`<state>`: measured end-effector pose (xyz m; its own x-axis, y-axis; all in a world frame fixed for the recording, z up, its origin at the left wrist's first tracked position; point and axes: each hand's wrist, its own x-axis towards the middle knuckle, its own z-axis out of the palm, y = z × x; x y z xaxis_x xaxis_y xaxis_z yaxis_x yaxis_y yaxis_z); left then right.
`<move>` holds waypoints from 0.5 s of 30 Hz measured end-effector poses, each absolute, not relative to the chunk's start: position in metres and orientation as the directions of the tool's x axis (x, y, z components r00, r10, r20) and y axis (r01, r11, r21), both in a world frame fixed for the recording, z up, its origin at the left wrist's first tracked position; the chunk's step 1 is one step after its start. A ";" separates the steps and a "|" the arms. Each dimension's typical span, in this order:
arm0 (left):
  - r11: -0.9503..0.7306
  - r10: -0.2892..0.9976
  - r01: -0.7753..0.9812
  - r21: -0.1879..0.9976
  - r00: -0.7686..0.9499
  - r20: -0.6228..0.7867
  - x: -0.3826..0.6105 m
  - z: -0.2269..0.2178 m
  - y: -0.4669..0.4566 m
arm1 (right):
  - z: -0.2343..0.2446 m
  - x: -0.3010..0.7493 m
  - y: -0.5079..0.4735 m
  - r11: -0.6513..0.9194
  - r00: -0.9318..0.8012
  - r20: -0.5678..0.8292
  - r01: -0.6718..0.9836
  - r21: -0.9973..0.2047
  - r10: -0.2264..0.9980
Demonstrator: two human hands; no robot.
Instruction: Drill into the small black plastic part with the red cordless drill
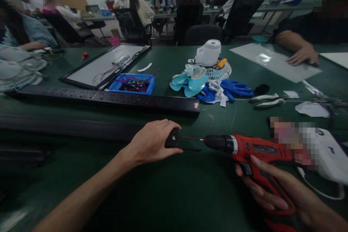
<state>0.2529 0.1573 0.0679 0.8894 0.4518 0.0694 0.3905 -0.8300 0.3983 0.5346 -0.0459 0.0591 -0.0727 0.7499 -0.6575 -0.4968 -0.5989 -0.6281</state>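
Note:
My left hand (153, 141) is closed around the right end of a long black bar (108, 129) lying on the green table. The bar's dark end piece (172, 138) shows between my thumb and fingers. In my right hand (268, 185) is a red and black cordless drill (261, 148), my fingers wrapped round its handle beside the trigger. Its thin bit (191, 138) points left, with the tip at or very near the bar's end; actual contact is too small to tell. Behind the bar lies a long black power strip (122, 99) with several red-marked sockets.
Beyond the strip are a blue tray (149, 86) of wires, a light-blue fan blade (190, 79), blue gloves (233, 88), a white fan (210, 56) and pliers (268, 99). A white device (328, 156) stands right of the drill. Another person's hand (304, 56) rests on a sheet.

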 end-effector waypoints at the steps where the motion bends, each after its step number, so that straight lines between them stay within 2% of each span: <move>1: -0.830 0.451 0.390 0.398 0.890 0.070 0.253 0.068 0.157 | 0.058 0.535 -0.046 -0.598 -0.070 -0.658 -0.497 -0.629 0.750; 11: -0.833 0.445 0.380 0.403 0.892 0.079 0.253 0.066 0.158 | 0.052 0.540 -0.049 -0.578 -0.083 -0.608 -0.432 -0.692 0.790; 15: -0.831 0.451 0.382 0.404 0.888 0.088 0.253 0.066 0.158 | 0.056 0.537 -0.046 -0.598 -0.088 -0.631 -0.439 -0.670 0.771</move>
<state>0.2528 0.1582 0.0659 0.8883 0.4508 0.0879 0.3819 -0.8312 0.4040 0.5375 -0.0464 0.0556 -0.0875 0.7708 -0.6311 -0.4394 -0.5984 -0.6699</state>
